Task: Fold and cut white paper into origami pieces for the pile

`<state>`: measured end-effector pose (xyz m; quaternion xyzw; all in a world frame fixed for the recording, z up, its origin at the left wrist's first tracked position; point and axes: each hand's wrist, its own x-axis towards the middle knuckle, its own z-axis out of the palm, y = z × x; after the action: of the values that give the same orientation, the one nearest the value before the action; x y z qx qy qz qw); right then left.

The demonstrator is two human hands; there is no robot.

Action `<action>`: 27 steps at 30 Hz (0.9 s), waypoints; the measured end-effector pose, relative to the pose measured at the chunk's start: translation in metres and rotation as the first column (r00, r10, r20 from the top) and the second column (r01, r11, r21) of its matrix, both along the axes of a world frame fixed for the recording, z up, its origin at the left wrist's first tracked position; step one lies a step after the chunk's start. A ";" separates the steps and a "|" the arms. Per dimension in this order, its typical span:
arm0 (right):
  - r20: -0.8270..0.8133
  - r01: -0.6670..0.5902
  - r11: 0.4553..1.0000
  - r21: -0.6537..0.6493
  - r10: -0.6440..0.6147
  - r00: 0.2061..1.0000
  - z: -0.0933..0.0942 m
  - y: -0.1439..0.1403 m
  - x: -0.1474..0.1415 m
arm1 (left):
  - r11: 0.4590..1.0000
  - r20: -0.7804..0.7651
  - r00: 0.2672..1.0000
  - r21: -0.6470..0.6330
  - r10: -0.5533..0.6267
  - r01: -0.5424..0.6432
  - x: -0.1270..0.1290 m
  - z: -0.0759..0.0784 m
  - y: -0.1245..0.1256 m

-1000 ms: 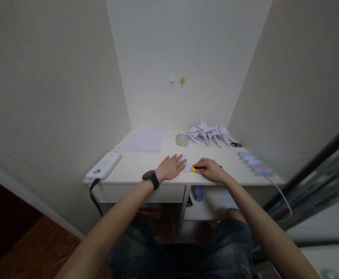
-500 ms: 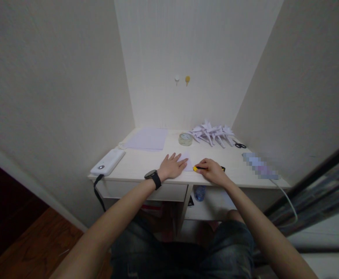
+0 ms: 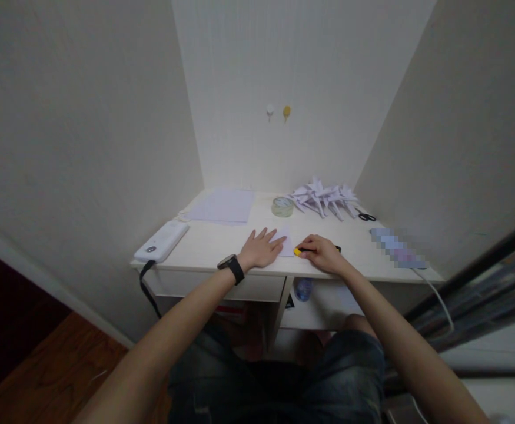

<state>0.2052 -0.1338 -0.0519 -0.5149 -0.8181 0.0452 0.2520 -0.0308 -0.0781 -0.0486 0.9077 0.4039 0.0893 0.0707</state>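
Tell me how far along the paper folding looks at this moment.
Done: a pile of folded paper shapes lies at the back of the desk. In hand: the left hand lies flat on a small folded paper, while the right hand holds a yellow-and-black tool at its edge. Left: a stack of flat sheets lies unfolded; how many cannot be told.

The left hand [image 3: 261, 249] lies flat, fingers spread, on a small paper [image 3: 287, 244] near the front edge of the desk [image 3: 213, 247]. The right hand [image 3: 323, 253] grips a yellow-tipped tool [image 3: 299, 251], its tip at the paper's right edge. Behind lie a sheet stack [image 3: 224, 205], tape roll [image 3: 282, 206], folded paper pile [image 3: 323, 199] and scissors [image 3: 366, 217]. A white device [image 3: 162, 241] sits at the left.
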 end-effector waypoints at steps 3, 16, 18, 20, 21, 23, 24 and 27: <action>-0.022 -0.021 1.000 -0.006 0.021 1.000 0.001 0.001 0.001 | 1.000 -0.030 1.000 0.004 0.001 -0.001 0.000 0.001 0.000; -0.109 -0.119 0.988 -0.103 0.108 0.988 0.009 0.001 0.019 | 0.999 -0.017 1.000 -0.041 0.009 -0.010 0.000 0.005 -0.001; -0.121 -0.127 0.983 -0.136 0.111 0.986 0.010 0.000 0.028 | 1.000 0.017 1.000 -0.028 0.009 -0.008 -0.001 0.005 -0.001; -0.130 -0.127 0.976 -0.177 0.105 0.986 0.013 -0.001 0.039 | 1.000 0.068 0.998 -0.011 0.000 0.001 -0.003 0.004 0.000; -0.132 -0.121 0.973 -0.195 0.096 0.987 0.014 -0.001 0.046 | 1.000 0.094 0.996 -0.003 -0.006 0.006 -0.004 0.003 0.001; -0.130 -0.085 0.974 -0.211 0.059 0.990 0.016 -0.003 0.059 | 1.000 0.147 0.989 0.022 -0.013 0.010 -0.005 0.001 0.002; -0.127 -0.056 0.976 -0.209 0.030 0.991 0.017 -0.005 0.067 | 0.999 0.178 0.984 0.036 -0.022 0.016 -0.006 0.001 0.003; -0.120 0.058 0.979 -0.195 -0.082 0.989 0.015 -0.008 0.086 | 0.993 0.304 0.948 0.095 -0.093 0.067 -0.006 -0.002 0.006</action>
<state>0.2913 -0.1420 -0.0367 -0.5613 -0.7735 0.1477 0.2546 -0.0369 -0.0720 -0.0502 0.9004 0.3467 0.2437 0.0985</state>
